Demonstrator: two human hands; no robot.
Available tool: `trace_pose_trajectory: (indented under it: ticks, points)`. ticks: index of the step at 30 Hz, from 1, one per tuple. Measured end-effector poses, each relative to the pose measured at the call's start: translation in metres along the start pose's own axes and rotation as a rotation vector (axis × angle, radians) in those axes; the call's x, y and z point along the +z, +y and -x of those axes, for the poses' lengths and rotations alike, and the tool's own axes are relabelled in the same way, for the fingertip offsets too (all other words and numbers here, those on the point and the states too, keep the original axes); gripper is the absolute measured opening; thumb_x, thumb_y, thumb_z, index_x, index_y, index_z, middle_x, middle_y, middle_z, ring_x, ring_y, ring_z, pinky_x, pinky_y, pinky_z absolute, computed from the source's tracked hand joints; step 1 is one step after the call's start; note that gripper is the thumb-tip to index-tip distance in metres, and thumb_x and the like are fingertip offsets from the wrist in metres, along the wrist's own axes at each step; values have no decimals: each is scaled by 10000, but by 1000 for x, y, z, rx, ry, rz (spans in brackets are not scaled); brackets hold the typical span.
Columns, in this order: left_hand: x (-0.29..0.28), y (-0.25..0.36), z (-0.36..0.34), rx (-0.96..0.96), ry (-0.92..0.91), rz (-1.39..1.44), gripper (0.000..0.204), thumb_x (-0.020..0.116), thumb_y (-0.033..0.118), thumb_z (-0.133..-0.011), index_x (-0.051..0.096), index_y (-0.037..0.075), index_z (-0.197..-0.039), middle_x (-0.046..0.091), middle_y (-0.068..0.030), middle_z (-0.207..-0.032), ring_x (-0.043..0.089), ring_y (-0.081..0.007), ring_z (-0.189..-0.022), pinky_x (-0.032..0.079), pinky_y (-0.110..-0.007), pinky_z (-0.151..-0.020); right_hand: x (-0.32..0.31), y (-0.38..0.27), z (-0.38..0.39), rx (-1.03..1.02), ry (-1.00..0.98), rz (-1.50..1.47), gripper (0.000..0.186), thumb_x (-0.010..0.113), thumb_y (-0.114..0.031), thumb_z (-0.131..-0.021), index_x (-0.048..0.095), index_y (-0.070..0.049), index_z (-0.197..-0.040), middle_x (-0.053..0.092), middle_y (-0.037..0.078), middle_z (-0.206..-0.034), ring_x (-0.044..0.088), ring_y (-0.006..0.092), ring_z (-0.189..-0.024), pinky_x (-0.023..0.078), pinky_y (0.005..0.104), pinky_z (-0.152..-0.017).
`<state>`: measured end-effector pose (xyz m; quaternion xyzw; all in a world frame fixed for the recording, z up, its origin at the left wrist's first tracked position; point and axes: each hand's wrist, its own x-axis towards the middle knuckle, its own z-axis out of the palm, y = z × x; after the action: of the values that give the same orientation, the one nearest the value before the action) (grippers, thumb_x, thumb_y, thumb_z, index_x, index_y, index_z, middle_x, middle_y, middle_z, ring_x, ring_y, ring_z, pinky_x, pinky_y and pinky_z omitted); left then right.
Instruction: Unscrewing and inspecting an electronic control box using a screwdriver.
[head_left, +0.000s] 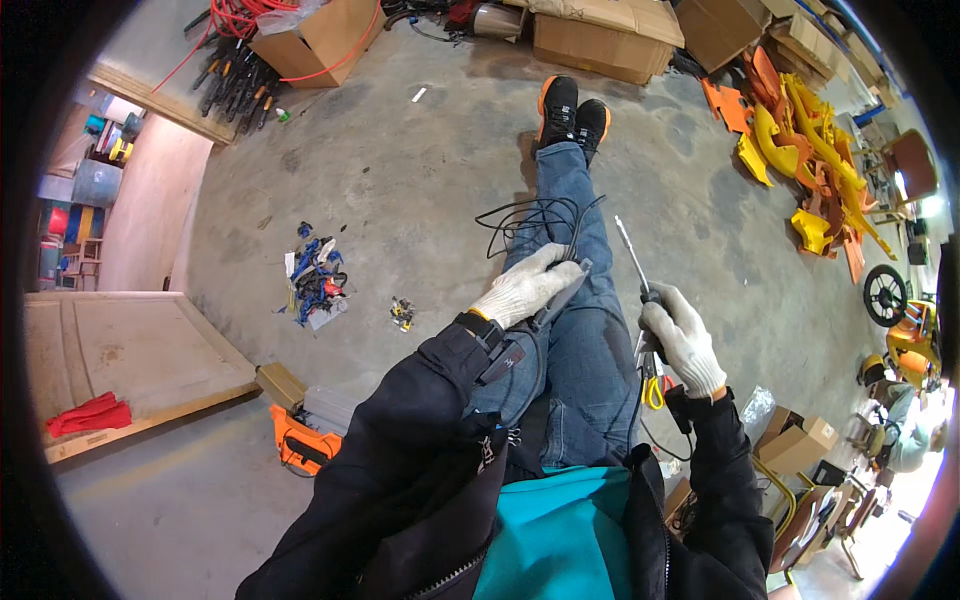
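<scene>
My left hand, in a white knit glove, is closed over a long dark grey part above my legs. I cannot make out its exact kind. Loops of thin black cable lie across my jeans just beyond that hand. My right hand, gloved as well, grips the dark handle of a screwdriver, whose metal shaft points away and up to the left. The tip touches nothing. Below the right hand, beside my thigh, are scissors with yellow handles.
On the floor at left lie a pile of blue and black scraps and small fasteners. An orange case sits nearer. Yellow and orange plastic parts are heaped at right. Cardboard boxes stand beyond my feet.
</scene>
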<state>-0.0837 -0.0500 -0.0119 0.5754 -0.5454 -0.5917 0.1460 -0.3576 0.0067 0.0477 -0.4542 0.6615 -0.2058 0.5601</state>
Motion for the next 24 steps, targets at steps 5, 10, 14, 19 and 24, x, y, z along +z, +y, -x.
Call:
trace_pose_trajectory:
  ticks: [5,10,14,19,24]
  points:
    - [0,-2,-5,-1,-7,-63,607,649,482,-957,630,79,-1411,704,-164,-1331,641,-275,-1231,457,-353,-1076,-12,4,24,-40,14,111,518,682,-206,-940,620,17,-1404,723,121,-1063,684,133,-792,575,294,-751]
    - [13,-26,-28,9,-20,460,337,703,235,-943,688,64,-1233,694,-19,-1089,611,-126,-1028,478,-276,-931,-21,4,45,-45,-50,-34,556,706,-132,-896,615,34,-1419,735,108,-1116,684,135,-875,569,291,-774]
    - [10,-21,-23,-61,-23,484,308,709,298,-965,698,80,-1182,687,-15,-1048,595,-115,-962,484,-299,-866,-25,17,52,-71,5,-61,513,690,-111,-920,637,30,-1410,741,91,-1152,652,99,-863,548,266,-763]
    - [10,-45,-39,-10,-44,628,296,648,295,-1079,675,53,-1248,692,-20,-1170,608,-129,-1069,474,-296,-977,-14,27,52,-34,63,-199,444,678,-113,-948,671,24,-1371,724,60,-1074,637,96,-830,541,271,-772]
    - [12,-50,-42,1,-44,603,271,639,288,-1088,677,65,-1238,686,-24,-1194,599,-133,-1092,453,-297,-1008,-3,41,47,-61,106,-294,411,700,-125,-946,683,39,-1322,712,58,-1023,643,109,-826,540,273,-777]
